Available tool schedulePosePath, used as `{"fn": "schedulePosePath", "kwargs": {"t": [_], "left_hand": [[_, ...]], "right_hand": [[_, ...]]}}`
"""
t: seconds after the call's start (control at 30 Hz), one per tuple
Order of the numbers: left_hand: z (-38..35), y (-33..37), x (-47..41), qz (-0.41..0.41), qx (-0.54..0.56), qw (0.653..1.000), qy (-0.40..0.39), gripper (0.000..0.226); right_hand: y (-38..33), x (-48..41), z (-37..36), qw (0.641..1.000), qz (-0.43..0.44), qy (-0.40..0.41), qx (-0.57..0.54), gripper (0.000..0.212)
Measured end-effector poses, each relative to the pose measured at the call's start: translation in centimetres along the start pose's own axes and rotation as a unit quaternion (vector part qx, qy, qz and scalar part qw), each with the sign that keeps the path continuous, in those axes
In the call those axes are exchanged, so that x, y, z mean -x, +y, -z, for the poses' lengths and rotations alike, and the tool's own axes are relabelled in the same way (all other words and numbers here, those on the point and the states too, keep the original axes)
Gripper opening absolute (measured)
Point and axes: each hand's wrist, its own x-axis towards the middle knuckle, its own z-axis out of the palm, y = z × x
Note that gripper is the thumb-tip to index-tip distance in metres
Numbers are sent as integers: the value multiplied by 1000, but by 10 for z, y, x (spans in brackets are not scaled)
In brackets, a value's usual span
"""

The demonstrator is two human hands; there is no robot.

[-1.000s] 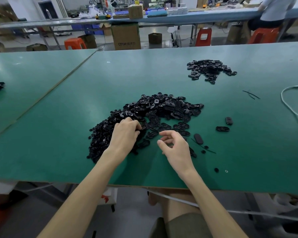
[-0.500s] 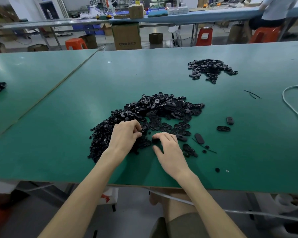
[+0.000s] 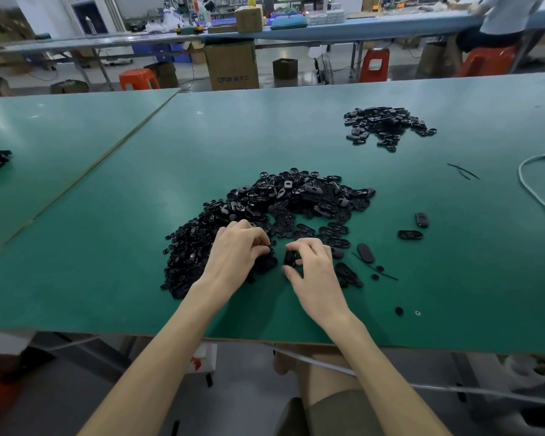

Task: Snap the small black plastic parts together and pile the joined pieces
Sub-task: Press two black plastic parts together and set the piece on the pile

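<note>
Head view: the person's right grip [image 3: 315, 265], a bare hand, is clamped on a small black oval plastic part [image 3: 289, 258], pinched between thumb and curled fingers just above the green desk [image 3: 139, 199]. The part sits at the left edge of that grip, facing the left grip [image 3: 236, 253]. Its long axis runs roughly away from the person; whether it stands upright or is tilted is hard to tell.

The left grip is just beside it, a narrow gap to the left, with its fingers curled down into the big heap of loose black plastic parts [image 3: 296, 199]. I cannot tell whether it already pinches a mating piece or only digs among them.

The coming join seems to turn on this gap. The held oval must meet whatever the left grip brings up, so the right grip is the nearer one and needs only a short move leftward.

The smaller pile of black pieces [image 3: 387, 125], probably the joined ones, lies well beyond and to the right of the right grip.

Half a second ago the right grip lay flat with its fingers spread on the parts. Now it has curled and lifted one clear. The left grip has stayed at much the same spot on the heap.
</note>
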Motion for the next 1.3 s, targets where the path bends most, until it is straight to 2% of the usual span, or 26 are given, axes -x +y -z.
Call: {"fn": "schedulePosePath", "kwargs": {"t": [0.3,0.43,0.57,0.67,0.73,0.83,1.03,1.17,1.3], "left_hand": [[-2,2,-3,-53,-18,998,-37,15],[-5,4,-3,-61,-21,998,-21,11],[-11,5,-3,-53,-28,998,-1,16],[-13,11,-1,-3,86,996,20,13],[-13,15,1,52,207,976,41,11],[-12,19,5,107,304,943,84,12],[-11,28,12,102,374,916,106,12],[-15,38,10,96,435,885,131,10],[-26,46,5,93,456,878,111,9]], "right_hand": [[1,0,0,1000,2,13,17,26],[-2,0,2,1000,-8,27,-9,19],[-1,-1,6,997,-34,49,-57,17],[0,-1,8,992,-55,75,-84,16],[0,-1,9,990,-60,81,-100,15],[0,0,12,982,-75,97,-146,14],[2,1,13,966,-104,116,-207,12],[3,2,14,950,-118,145,-250,10],[3,2,15,938,-121,160,-282,12]]}}
